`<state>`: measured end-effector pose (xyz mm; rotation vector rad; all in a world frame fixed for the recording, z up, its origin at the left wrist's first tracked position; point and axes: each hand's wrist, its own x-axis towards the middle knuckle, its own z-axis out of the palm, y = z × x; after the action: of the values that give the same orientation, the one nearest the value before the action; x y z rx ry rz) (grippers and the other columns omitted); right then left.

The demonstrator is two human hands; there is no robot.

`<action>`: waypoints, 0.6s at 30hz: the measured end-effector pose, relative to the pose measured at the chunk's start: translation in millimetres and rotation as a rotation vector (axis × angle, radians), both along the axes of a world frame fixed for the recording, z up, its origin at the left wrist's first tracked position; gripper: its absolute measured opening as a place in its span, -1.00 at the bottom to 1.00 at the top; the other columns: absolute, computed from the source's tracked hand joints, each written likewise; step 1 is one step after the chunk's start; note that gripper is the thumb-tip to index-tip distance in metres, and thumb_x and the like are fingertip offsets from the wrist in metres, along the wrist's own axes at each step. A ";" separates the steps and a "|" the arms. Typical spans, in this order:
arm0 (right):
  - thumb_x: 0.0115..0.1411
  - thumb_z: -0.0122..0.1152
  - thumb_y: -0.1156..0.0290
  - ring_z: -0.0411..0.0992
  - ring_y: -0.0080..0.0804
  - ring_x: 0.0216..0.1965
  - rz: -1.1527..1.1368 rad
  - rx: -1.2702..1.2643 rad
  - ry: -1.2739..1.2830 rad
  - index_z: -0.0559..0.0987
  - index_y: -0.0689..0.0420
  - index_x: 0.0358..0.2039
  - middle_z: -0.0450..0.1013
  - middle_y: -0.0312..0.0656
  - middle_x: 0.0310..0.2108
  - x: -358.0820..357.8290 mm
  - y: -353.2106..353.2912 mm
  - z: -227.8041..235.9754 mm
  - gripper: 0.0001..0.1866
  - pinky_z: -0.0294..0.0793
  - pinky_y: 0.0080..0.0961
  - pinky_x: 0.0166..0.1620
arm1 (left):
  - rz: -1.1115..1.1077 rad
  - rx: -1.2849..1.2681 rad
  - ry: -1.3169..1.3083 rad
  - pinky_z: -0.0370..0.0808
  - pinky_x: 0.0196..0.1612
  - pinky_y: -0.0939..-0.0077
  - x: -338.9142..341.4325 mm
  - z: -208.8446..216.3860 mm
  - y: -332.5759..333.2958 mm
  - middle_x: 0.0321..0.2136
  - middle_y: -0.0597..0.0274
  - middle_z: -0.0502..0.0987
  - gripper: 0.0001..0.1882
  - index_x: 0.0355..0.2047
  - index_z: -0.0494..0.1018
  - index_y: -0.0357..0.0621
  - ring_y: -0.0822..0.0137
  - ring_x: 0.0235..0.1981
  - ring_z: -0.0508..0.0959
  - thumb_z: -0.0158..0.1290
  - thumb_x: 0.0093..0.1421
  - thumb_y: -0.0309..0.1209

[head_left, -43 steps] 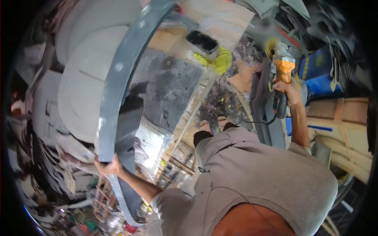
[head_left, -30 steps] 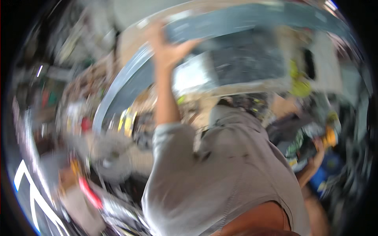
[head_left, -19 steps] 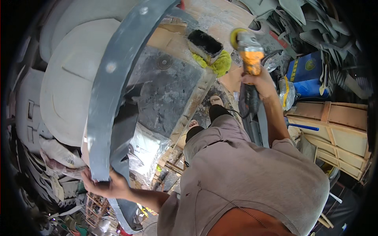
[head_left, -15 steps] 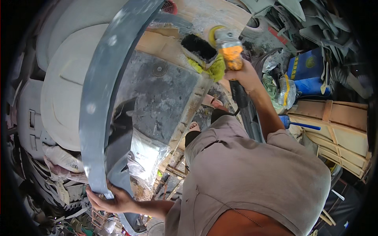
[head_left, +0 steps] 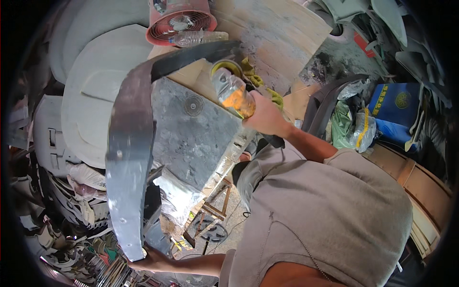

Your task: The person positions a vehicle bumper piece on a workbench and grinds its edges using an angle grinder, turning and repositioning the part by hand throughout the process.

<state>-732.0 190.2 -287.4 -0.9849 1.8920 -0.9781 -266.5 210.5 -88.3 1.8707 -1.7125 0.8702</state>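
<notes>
Over the grey surface (head_left: pixel 191 138): our left hand (head_left: pixel 150 260), fingers wrapped on the curved panel's (head_left: pixel 129 158) lower end; right hand (head_left: pixel 265 115), fingers clenched round the orange grinder (head_left: pixel 232 93). We judge steady bracing and light disc contact best.

grey curved panel (head_left: pixel 129 158), orange-yellow grinder (head_left: pixel 233 93), red fan (head_left: pixel 180 21), seemingly yellow-green gloves (head_left: pixel 258 81).
</notes>
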 end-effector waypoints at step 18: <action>-0.12 0.48 0.46 0.43 -0.47 -0.07 0.077 0.034 -0.614 0.42 0.22 0.08 0.47 -0.25 -0.09 -63.9 9.4 5.0 -0.31 0.42 -0.43 0.06 | -0.103 -0.014 0.578 0.48 0.00 0.17 30.3 -12.2 46.5 -0.08 -0.04 0.50 -0.36 0.06 0.28 -0.30 0.10 -0.06 0.55 0.37 0.09 -0.37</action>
<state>-796.0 199.6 -282.3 -0.6314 1.3437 -1.0506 -236.2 257.0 -100.5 1.7753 -1.4120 0.2550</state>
